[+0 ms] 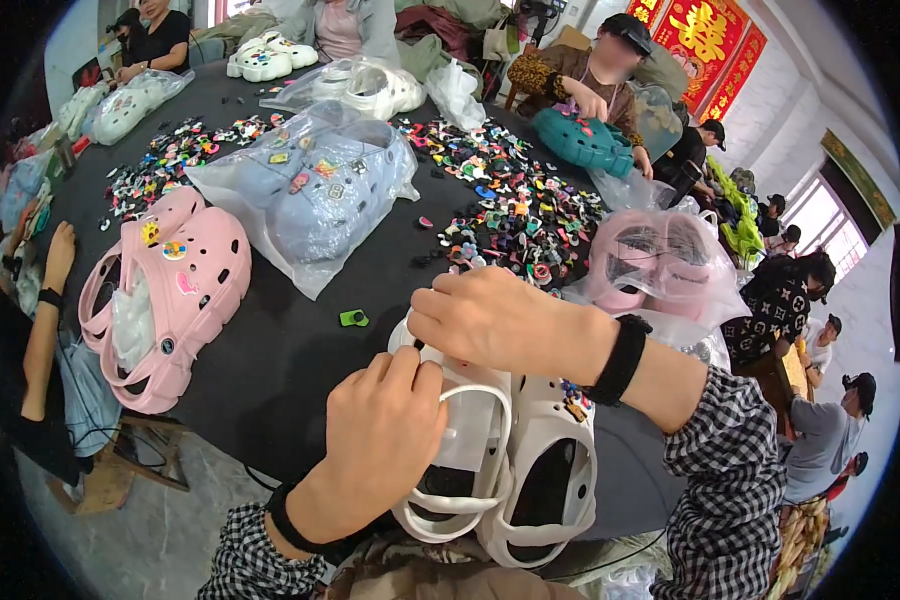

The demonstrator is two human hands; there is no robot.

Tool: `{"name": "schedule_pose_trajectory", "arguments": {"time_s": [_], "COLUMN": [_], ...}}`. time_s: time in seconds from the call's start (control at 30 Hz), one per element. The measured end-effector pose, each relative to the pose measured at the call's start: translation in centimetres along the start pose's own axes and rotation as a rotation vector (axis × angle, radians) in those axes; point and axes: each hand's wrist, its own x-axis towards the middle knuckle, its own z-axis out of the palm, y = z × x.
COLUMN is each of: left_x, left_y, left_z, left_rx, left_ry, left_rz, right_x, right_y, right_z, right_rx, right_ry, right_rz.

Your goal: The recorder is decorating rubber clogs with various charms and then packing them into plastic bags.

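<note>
A pair of white clogs lies at the table's near edge, heels toward me, with several small coloured charms on the right one. My left hand is closed on the toe part of the left white clog. Reaching across from the right, my right hand has its fingers bent together over the same toe, close to the left fingertips. Whatever those fingers pinch is hidden beneath them. Just ahead of the left hand, a small green and black charm lies on the black tabletop.
Pink clogs stand at left, bagged blue clogs ahead, and bagged pink clogs at right. Loose charms cover the table's middle. Across the table, a person's hand is at a teal clog. Another person's arm rests at left.
</note>
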Motion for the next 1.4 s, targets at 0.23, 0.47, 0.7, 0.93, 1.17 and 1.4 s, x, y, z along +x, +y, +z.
{"name": "schedule_pose_trajectory", "arguments": {"time_s": [0.23, 0.47, 0.7, 0.93, 1.17, 1.4], "left_x": [-0.5, -0.7, -1.1, -0.8, -0.6, -0.9], "left_y": [-0.3, -0.2, 0.1, 0.2, 0.1, -0.1], "left_z": [-0.5, 0.2, 0.0, 0.5, 0.2, -0.2], "left_rx": [-0.077, -0.083, 0.109, 0.094, 0.034, 0.008], "left_ry": [0.037, 0.039, -0.018, -0.020, -0.018, -0.002], "left_rz": [-0.048, 0.016, 0.062, 0.098, 0.091, 0.031], "right_x": [-0.6, -2.7, 3.2, 9.2, 9.1, 4.2], "right_y": [-0.1, 4.6, 4.6, 2.8, 2.1, 3.2], "right_z": [0.0, 0.0, 2.7, 7.7, 9.0, 2.6], "right_rx": [0.102, 0.114, -0.118, 0.505, 0.445, 0.732], "right_ry": [-0.040, -0.048, -0.273, -0.237, -0.323, -0.086], "right_rz": [-0.024, 0.434, 0.305, 0.046, 0.056, 0.223]}}
